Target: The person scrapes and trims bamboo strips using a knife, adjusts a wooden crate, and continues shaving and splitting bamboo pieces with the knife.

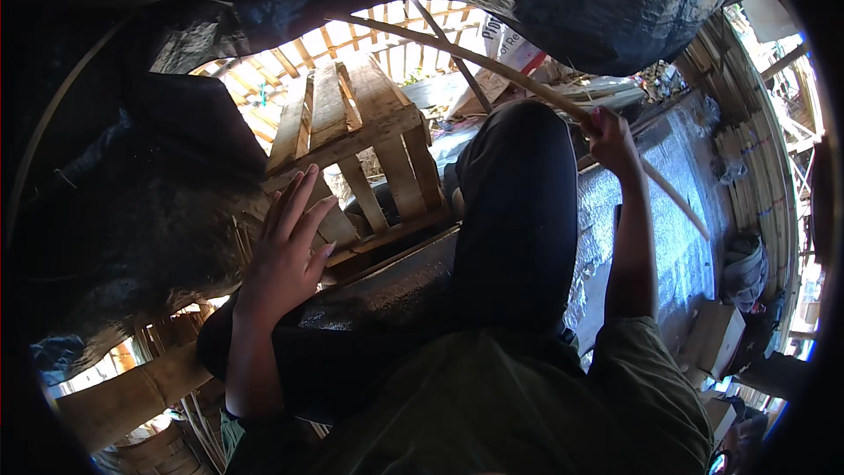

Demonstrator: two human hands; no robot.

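Observation:
My right hand (pixel 611 142) is closed around a long, thin bamboo stick (pixel 492 66). The stick slants from the upper middle, past my raised knee, down to the right. Near the wooden slatted crate (pixel 387 149), my left hand (pixel 286 251) is raised with its fingers stretched out and nothing in it. Whether its fingertips touch the crate I cannot tell. The crate stands tilted ahead of me, left of my knee. A black plastic sheet (pixel 105 211) hangs beyond my left hand.
More black sheeting (pixel 615 0) sags overhead. To the right lies a shiny silvery sheet (pixel 677 202), with a cardboard box (pixel 714 334) and a grey cloth bundle (pixel 745 268) beside it. Stacked wooden slats (pixel 763 167) line the right side. A wide bamboo strip (pixel 132 391) crosses the lower left.

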